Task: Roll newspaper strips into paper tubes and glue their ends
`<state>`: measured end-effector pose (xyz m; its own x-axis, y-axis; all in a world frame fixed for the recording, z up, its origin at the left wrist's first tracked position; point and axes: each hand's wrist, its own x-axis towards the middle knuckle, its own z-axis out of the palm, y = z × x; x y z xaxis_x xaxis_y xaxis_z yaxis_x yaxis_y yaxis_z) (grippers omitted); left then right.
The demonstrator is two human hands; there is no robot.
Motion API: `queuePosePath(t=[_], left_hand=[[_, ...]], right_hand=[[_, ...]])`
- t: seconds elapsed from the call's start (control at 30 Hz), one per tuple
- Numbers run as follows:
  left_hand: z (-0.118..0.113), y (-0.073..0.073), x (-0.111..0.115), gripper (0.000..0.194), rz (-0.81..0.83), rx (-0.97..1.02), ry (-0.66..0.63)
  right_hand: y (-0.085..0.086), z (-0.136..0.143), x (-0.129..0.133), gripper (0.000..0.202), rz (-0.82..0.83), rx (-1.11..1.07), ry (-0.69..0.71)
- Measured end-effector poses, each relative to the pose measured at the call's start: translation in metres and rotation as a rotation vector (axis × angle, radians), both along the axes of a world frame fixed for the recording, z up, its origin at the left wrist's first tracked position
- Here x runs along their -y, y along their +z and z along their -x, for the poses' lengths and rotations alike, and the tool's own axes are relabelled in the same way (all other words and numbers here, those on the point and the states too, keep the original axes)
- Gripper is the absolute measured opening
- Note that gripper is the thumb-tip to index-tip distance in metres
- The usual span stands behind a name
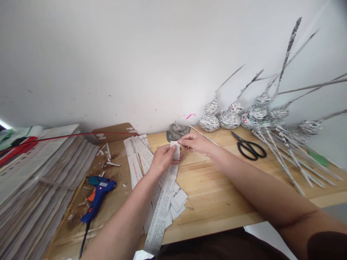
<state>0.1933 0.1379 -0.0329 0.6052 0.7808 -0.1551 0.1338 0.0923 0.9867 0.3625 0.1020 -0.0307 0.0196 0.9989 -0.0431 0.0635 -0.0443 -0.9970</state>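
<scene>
My left hand (164,157) is closed on the upper end of a long newspaper strip (162,213), which hangs down past the table's front edge. Close on its right, my right hand (192,143) pinches at the top corner of the same strip, thumb and index finger together. Under and beside my left forearm lie more newspaper strips (132,159), spread in an uneven pile. Just behind the hands is a crumpled grey cloth (177,131). A thin white stick (203,135) lies behind my right hand.
Black scissors (251,149) lie to the right, before woven paper gourd shapes (209,122) along the wall and loose paper tubes (287,166). At left are a blue glue gun (99,198) on stained cardboard (114,202), a red cable (67,135) and stacked newspapers (35,180).
</scene>
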Motion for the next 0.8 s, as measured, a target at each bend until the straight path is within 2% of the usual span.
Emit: queuePosePath(t=[0.33,0.8], left_hand=[[0.001,0.0,0.0,0.037,-0.051,-0.023,-0.002],[0.001,0.002,0.003,0.032,-0.057,0.008,-0.086]], right_hand=[[0.006,0.016,0.003,0.034,0.009,-0.019,-0.199],[-0.003,0.028,0.001,0.042,-0.077,-0.053,-0.265]])
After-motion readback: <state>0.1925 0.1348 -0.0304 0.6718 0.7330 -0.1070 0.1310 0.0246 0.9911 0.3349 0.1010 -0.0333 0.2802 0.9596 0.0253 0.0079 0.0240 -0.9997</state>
